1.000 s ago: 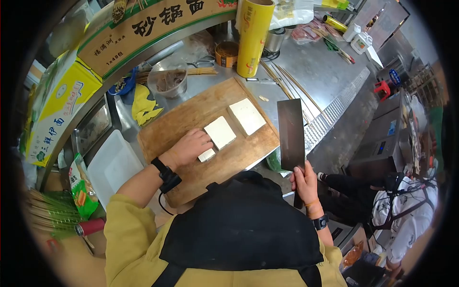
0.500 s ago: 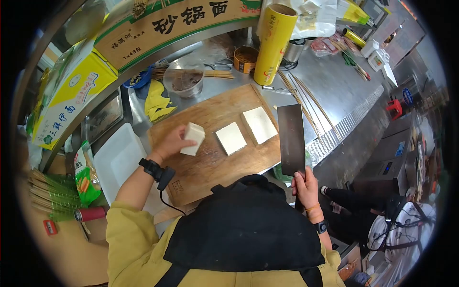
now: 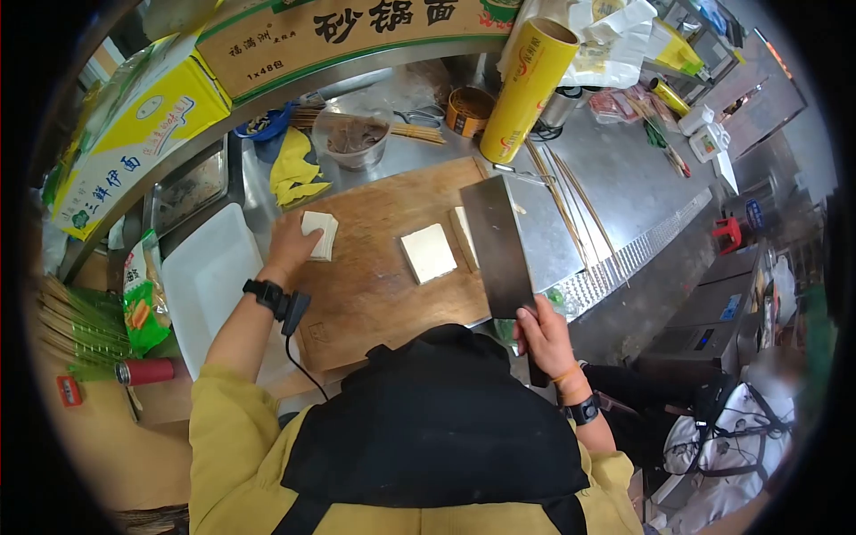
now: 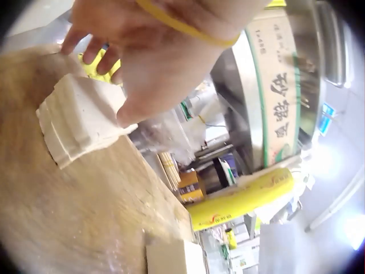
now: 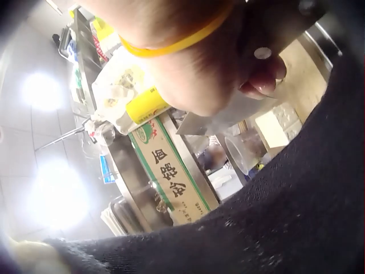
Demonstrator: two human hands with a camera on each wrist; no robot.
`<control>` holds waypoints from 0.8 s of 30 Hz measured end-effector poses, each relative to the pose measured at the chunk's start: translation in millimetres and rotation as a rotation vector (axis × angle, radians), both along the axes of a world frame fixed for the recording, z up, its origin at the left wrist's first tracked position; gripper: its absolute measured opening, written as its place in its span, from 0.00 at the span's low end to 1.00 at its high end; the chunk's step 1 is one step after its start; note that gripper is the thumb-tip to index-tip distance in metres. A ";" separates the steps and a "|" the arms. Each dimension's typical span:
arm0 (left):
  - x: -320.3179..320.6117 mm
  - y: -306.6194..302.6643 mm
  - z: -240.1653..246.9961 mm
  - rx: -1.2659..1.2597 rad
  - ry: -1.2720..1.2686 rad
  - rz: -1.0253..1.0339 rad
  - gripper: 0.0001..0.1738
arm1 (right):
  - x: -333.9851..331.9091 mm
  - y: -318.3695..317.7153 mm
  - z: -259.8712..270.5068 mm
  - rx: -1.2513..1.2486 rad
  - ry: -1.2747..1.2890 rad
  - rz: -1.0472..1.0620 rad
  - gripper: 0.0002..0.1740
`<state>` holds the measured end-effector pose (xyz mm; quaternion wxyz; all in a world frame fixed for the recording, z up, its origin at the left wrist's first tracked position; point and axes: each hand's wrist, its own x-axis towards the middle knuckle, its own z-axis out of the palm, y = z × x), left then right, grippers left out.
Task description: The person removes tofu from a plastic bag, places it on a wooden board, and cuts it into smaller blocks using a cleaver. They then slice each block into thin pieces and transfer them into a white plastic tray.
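on the metal counter [image 3: 635,168] we see a wooden board [image 3: 374,299]; over its right end the right hand [image 3: 547,337] grips a knife [image 3: 501,257] that partly hides one white block [image 3: 463,235] (another [image 3: 430,253] sits beside it, uncovered). at the left end is a sliced stack [image 3: 326,230], the left hand [image 3: 289,244] with its thumb against it; whether it pinches, we cannot tell.

Compared with a second ago, we see the left hand [image 3: 290,245] farther left, away from the middle white block [image 3: 428,254] it was just beside. The sliced white block [image 3: 319,236], tilted in its grasp half a second ago, now sits on the cutting board [image 3: 374,308] near its left edge. We also find the right hand [image 3: 547,343] has leaned the cleaver [image 3: 496,245] leftward, its blade now hiding most of the rightmost white block [image 3: 463,234].
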<state>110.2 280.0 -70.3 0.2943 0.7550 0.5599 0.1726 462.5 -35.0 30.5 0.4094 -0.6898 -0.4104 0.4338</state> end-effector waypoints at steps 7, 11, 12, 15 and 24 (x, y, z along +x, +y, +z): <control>92.2 -78.5 16.0 -0.691 -0.686 0.024 0.30 | -37.6 33.8 3.1 -0.088 -0.104 0.137 0.08; 123.9 -94.5 -18.1 -0.843 -0.724 0.131 0.34 | -52.4 36.6 -11.3 -0.009 -0.295 0.209 0.08; 127.4 -95.6 -25.3 -0.843 -0.744 0.133 0.35 | -55.0 36.2 -13.1 -0.009 -0.342 0.211 0.09; 131.5 -98.9 -32.3 -0.846 -0.781 0.109 0.35 | -57.9 35.5 -20.5 -0.018 -0.446 0.218 0.09; 133.1 -100.3 -31.9 -0.847 -0.826 0.111 0.34 | -66.9 36.2 -23.7 -0.037 -0.505 0.207 0.10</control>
